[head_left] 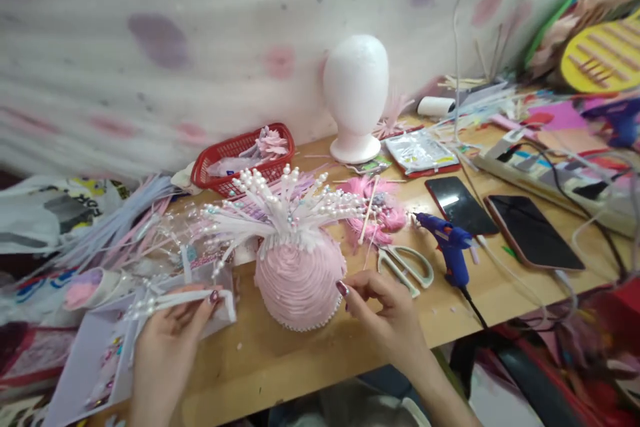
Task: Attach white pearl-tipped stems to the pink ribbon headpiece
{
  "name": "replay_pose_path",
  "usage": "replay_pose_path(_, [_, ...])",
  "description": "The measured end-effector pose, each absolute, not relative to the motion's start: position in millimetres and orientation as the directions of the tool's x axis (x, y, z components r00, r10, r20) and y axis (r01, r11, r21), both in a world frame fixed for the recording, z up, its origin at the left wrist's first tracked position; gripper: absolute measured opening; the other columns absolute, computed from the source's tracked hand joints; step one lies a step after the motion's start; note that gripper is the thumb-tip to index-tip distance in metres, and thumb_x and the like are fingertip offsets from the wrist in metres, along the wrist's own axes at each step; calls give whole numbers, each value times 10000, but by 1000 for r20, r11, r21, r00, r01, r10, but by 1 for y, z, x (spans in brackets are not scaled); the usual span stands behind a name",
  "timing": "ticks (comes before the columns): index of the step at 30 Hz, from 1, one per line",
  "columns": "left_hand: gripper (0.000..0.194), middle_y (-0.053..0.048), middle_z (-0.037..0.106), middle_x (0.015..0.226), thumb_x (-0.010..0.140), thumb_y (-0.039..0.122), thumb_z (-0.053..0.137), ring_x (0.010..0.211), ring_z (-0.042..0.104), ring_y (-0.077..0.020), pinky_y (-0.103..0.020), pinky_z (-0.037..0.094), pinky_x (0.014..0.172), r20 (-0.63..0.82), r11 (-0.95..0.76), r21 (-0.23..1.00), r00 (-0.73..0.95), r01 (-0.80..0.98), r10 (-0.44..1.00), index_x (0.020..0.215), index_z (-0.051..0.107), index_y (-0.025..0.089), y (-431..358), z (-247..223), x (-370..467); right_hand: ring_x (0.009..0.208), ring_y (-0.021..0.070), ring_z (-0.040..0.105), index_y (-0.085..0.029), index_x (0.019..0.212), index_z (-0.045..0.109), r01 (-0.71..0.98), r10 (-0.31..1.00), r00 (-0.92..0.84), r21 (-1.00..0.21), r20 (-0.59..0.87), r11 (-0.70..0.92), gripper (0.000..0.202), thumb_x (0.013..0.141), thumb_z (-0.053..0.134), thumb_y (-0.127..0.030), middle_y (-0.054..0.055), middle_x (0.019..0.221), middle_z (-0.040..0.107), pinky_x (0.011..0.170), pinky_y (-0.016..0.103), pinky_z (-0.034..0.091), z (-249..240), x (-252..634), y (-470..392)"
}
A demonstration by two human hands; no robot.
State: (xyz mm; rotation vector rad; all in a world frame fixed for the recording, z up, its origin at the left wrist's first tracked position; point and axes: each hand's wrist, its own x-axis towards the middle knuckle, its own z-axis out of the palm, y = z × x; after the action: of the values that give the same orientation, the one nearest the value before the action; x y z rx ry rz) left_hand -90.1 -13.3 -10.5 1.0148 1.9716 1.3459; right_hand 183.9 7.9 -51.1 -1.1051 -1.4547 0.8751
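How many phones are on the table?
2. One black phone lies just behind the blue glue gun; the other phone lies to its right, beside the power strip. Clutter might hide more.

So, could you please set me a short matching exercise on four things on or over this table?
Things:
1. Glue gun
2. Mannequin head
3. Basket
4. Beaded strip

Clues:
A. White, upright, in front of the curtain
B. In the left hand
C. Blue, beside the scissors
D. Red, holding pale pink pieces

Right pairs: 1-C, 2-A, 3-D, 4-B
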Motion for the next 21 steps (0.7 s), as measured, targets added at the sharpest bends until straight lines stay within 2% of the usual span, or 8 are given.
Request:
replay_pose_path(5, [111,26,772,864,781,373,743,814,746,-217,-321,637,740,197,112,791,-424,602,884,811,702,274,-23,13,-52,552,125,602,-205,831,687,174,930,-77,-914,358,367,131,925,600,-235,-22,633,655,543,237,459,-55,196,2])
replay_pose_path(8, [101,11,756,852,816,349,713,790,732,-199,-291,619,710,305,-5,769,-360,640,881,803,690,252,-13,18,-28,501,117,518,-211,724,612,284,850,197,-858,490,428,171,891,633,-182,-34,583,568,509,256,398,-61,214,-1])
replay_pose_path(11, [136,-6,747,872,829,348,707,798,725,-188,-289,609,747,297,-64,841,-360,537,885,849,664,220,-2,12,-13,564,136,488,-224,700,523,415,553,605,-820,573,395,220,816,703,-173,-17,655,520,572,297,391,-72,243,0])
replay_pose_path(13, [170,-19,747,885,829,359,710,810,723,-190,-299,607,772,249,-61,887,-364,458,897,866,653,204,2,5,-8,679,184,522,-223,810,557,494,414,711,-823,569,283,211,763,759,-262,23,773,524,661,357,422,-79,264,4])
replay_pose_path(15, [201,-32,752,877,812,368,730,799,723,-191,-303,609,769,209,-50,921,-383,386,900,866,657,188,5,-1,-6,864,284,564,-194,1034,599,568,496,686,-818,532,91,391,748,762,-406,104,956,549,769,454,440,-86,282,11])
replay_pose_path(17, [224,-40,756,850,781,365,764,769,721,-188,-292,610,737,189,-58,950,-416,307,889,852,671,175,6,-4,-5,1078,405,534,-169,1170,586,673,631,599,-738,493,-61,551,785,679,-552,173,1091,555,899,580,401,-91,296,19])
replay_pose_path(19, [232,-45,754,826,747,351,798,750,721,-185,-283,611,713,180,-89,973,-453,215,873,825,686,164,7,-7,-3,1143,445,524,-171,1080,634,760,724,497,-643,479,-97,514,834,579,-619,179,1054,595,963,643,354,-94,304,30])
replay_pose_path(21, [234,-42,747,818,711,339,827,738,719,-177,-271,610,696,177,-134,983,-485,123,856,792,699,160,8,-8,-1,1039,421,594,-184,881,668,809,779,404,-585,480,-59,445,873,524,-605,150,913,633,941,644,374,-95,309,41])
